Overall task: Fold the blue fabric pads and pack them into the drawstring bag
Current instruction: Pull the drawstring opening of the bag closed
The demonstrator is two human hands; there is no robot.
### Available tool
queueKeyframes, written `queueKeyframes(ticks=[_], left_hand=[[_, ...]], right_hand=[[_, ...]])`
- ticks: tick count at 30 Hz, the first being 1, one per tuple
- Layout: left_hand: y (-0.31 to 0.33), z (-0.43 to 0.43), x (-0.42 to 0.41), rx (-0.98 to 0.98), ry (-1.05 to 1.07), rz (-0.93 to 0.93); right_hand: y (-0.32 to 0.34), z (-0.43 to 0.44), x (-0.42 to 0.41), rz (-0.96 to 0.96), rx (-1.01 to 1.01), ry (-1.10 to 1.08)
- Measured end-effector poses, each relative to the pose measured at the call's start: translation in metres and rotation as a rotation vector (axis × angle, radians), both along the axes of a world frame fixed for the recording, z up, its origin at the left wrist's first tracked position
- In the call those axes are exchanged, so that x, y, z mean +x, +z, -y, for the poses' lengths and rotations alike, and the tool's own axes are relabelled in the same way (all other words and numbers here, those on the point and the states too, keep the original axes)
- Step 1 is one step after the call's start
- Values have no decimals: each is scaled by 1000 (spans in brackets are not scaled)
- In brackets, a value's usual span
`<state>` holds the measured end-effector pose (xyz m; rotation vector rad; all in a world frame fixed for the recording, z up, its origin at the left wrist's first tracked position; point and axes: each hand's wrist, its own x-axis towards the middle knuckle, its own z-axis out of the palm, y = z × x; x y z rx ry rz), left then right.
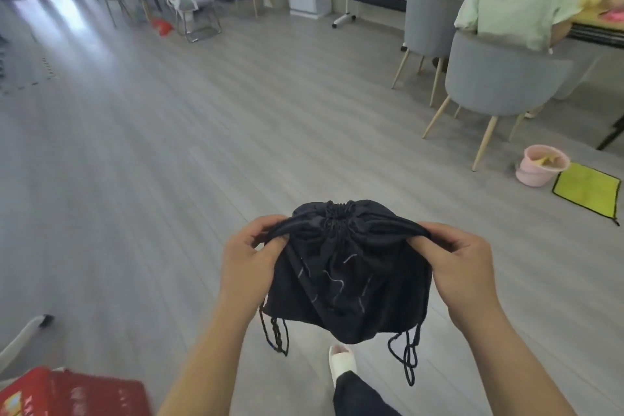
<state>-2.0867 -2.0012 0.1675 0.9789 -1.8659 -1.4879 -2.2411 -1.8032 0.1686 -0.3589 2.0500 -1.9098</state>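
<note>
Both hands hold a dark drawstring bag [344, 273] up in the air over the grey floor [169, 179], near the camera and just right of centre. The left hand [250, 267] pinches the bag's rim on the left, and the right hand [462, 273] pinches the rim on the right, so the top edge stretches between them. The mouth is gathered into a puckered knot at the far middle of the top. Black cords [405, 358] dangle from both lower corners. A red basket [74, 395] sits at the near left, and a pink bucket [542, 165] and yellow cloth [587, 191] lie on the floor at the right.
</note>
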Motion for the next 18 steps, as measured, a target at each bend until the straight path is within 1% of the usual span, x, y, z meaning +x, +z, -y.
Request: queueKeyframes(ticks=[6,11,15,18], left_hand=[[15,135,-126,39,58,-18],[6,256,-227,55,75,-47],[-7,371,-325,46,48,-72],[-5,454,-400,38,-3,-83]], right_hand=[[15,152,-139,31,-47,9],[9,277,-247,6,-25,39],[8,384,-340,-37,-7,43],[20,462,-409,-51,-2,19]])
